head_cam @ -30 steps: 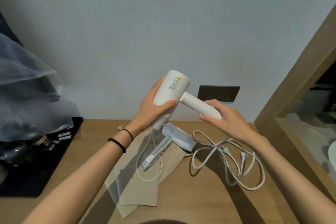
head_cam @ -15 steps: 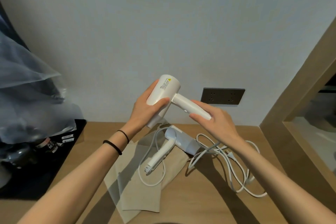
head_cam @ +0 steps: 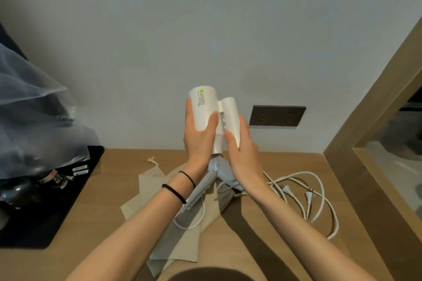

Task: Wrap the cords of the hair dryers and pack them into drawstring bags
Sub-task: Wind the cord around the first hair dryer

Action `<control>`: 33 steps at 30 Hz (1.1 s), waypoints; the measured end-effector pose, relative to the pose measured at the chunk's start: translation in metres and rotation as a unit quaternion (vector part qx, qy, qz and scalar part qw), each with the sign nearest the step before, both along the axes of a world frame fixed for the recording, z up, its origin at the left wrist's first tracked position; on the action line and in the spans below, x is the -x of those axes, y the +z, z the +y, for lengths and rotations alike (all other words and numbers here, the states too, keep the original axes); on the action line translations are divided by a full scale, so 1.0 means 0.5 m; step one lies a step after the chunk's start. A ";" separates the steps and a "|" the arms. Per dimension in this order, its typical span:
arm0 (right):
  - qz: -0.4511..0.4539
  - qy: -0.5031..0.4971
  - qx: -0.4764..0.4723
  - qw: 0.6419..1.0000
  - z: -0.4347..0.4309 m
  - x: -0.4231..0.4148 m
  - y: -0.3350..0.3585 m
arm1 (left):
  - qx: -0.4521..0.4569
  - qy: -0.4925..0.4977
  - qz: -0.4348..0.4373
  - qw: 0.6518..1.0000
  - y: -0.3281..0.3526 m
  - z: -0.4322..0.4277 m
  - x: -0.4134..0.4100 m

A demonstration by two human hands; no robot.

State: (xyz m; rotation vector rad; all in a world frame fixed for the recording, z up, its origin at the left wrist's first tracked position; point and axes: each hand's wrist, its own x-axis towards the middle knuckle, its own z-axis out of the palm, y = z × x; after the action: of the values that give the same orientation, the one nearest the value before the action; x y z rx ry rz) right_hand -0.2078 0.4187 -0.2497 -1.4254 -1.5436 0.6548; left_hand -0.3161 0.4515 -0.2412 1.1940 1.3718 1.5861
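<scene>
White plastic of the held hair dryer [head_cam: 205, 98] sits mid-frame, raised above the counter [head_cam: 118, 166] before the wall. The left hand [head_cam: 198, 141] is wrapped round its barrel [head_cam: 201, 118], and the right hand [head_cam: 245, 157] is closed round the handle [head_cam: 231, 116], which lies folded almost parallel to the barrel. The left thumb [head_cam: 213, 121] rests close to the hinge gap, so squeezing the two parts together could nip skin. I judge the cable the bigger worry: loose cords [head_cam: 301, 174] lie in overlapping loops at right centre with two plugs [head_cam: 286, 188] among them. Winding one may drag the other, or tug the second hair dryer [head_cam: 198, 194] off the beige drawstring bags [head_cam: 180, 248] beneath it. Where the held dryer's cord leaves the handle is hidden behind the hands, and I cannot tell which loop belongs to it. The wrists partly cover the second dryer, and how many bags lie stacked is unclear. The label [head_cam: 201, 98] is too small to read, and whatever lies under the plastic sheet [head_cam: 34, 102] at left is blurred.
</scene>
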 end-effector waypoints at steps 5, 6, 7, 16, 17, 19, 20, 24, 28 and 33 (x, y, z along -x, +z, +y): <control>0.031 0.055 0.025 0.998 0.014 -0.025 -0.016 | -0.014 -0.060 0.002 0.998 0.004 0.005 0.003; 0.040 0.072 0.031 0.996 0.013 -0.030 -0.013 | -0.017 -0.074 -0.004 0.997 0.005 0.009 0.006; 0.055 0.094 0.042 0.993 0.011 -0.034 -0.008 | -0.018 -0.081 -0.012 0.996 0.007 0.012 0.009; 0.111 0.303 0.230 0.918 -0.024 -0.082 0.007 | 0.037 -0.199 -0.193 0.960 0.044 0.041 0.065; 0.067 0.299 0.237 0.922 -0.025 -0.092 0.002 | 0.035 -0.226 -0.191 0.955 0.052 0.043 0.076; 0.018 0.282 0.243 0.928 -0.017 -0.113 -0.010 | 0.038 -0.272 -0.143 0.951 0.064 0.042 0.096; 0.008 0.272 0.250 0.929 -0.010 -0.123 -0.014 | 0.037 -0.295 -0.108 0.949 0.066 0.041 0.103; -0.040 0.260 0.292 0.919 0.021 -0.136 0.011 | 0.062 -0.369 0.000 0.927 0.061 0.015 0.095; -0.109 0.252 0.286 0.918 0.045 -0.145 0.030 | 0.073 -0.419 0.131 0.895 0.052 -0.014 0.073; -0.103 0.208 0.286 0.930 0.061 -0.168 0.049 | 0.059 -0.433 0.268 0.859 0.044 -0.024 0.045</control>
State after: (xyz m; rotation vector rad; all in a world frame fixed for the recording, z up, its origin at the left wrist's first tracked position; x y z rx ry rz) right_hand -0.1240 0.4490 -0.2250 -1.6302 -1.9458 1.3327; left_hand -0.3388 0.4396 -0.2194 1.8997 0.9562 0.5361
